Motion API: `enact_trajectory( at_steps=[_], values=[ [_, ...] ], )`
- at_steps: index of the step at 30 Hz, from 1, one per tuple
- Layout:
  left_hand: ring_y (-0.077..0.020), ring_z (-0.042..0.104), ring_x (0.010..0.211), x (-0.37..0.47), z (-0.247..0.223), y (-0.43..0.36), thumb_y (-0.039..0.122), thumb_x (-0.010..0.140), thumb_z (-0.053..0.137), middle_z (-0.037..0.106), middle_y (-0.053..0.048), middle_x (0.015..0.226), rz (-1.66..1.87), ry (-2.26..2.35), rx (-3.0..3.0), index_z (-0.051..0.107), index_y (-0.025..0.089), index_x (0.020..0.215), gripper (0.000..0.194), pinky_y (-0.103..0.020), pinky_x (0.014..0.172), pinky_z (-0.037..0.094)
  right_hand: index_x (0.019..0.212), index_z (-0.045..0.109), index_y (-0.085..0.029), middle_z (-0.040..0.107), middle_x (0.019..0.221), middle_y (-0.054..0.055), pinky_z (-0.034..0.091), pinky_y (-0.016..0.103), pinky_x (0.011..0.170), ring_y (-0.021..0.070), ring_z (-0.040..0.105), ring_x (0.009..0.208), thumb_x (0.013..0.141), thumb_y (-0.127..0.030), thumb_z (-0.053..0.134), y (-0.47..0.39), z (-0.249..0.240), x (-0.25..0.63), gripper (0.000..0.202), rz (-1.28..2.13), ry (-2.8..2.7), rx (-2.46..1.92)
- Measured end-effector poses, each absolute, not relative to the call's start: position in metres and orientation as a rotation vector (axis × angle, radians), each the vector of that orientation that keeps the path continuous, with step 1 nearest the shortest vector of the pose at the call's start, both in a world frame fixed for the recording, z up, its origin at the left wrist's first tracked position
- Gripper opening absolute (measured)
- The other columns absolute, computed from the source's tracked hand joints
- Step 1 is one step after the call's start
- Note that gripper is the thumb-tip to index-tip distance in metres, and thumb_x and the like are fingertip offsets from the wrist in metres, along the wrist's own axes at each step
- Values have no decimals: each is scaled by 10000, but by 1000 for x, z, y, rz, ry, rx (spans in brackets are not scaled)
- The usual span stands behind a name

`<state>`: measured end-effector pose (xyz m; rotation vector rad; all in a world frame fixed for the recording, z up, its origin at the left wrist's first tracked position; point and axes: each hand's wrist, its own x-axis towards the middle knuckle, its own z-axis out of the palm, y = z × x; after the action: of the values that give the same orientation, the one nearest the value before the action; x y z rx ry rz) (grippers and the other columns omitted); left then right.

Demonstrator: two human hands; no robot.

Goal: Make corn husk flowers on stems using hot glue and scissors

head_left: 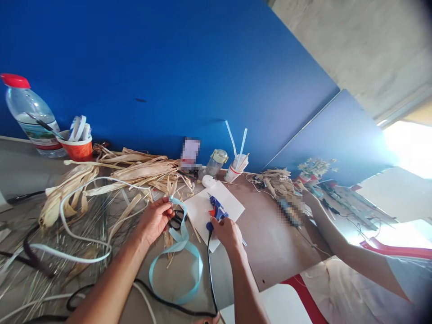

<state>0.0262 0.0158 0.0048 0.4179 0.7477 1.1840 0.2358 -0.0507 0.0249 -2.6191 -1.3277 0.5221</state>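
left hand point(155, 220) pinches the top of the blue ribbon point(182, 238), looped over the tabletop point(177, 274); right hand point(228, 231) grips the glue gun point(219, 209) over the white sheet point(199, 209) — best steady the ribbon, nozzle point(209, 195) clear of fingertips point(168, 204).

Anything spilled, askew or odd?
Nothing looks spilled. A white cord loops untidily across dried husks at left, and the blue ribbon in the left hand trails close to the black cable of the glue gun, which looks tangle-prone.
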Motion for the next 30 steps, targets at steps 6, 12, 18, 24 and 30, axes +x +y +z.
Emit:
enact_trajectory(
  at_steps=[6,12,18,24,30],
  values=[
    [-58,480,478,27,5,16,64,583,693,587,21,584,1182,753,417,634,121,686,132,-191,494,445,774,610,-189,699,966,208,461,438,809,370,641,1002,792,-588,506,-43,19,231,413,540,-1192,-2556],
    [-56,477,478,27,7,15,63,593,697,566,24,570,1158,764,417,633,115,684,123,-180,492,438,721,549,-192,682,807,132,506,374,717,270,664,811,819,-423,467,-49,19,241,263,681,-944,-2314],
    [-66,473,495,26,7,15,64,563,710,558,23,555,1173,750,380,628,130,669,150,-186,507,441,719,531,-194,577,663,-6,407,238,460,105,493,502,605,-343,744,-57,35,248,284,1078,-451,-1328],
    [-64,442,510,25,11,14,108,542,743,542,31,557,1178,732,375,635,139,658,161,-185,510,404,916,654,-204,380,599,-49,384,268,482,113,372,508,767,-539,624,-45,64,238,368,1322,-621,-968],
    [-68,446,526,24,12,14,92,561,727,552,19,584,1188,765,370,645,124,678,146,-202,542,417,821,618,-250,503,766,11,377,299,557,136,399,596,724,-491,665,-28,74,226,263,1436,-661,-804]
  ],
)
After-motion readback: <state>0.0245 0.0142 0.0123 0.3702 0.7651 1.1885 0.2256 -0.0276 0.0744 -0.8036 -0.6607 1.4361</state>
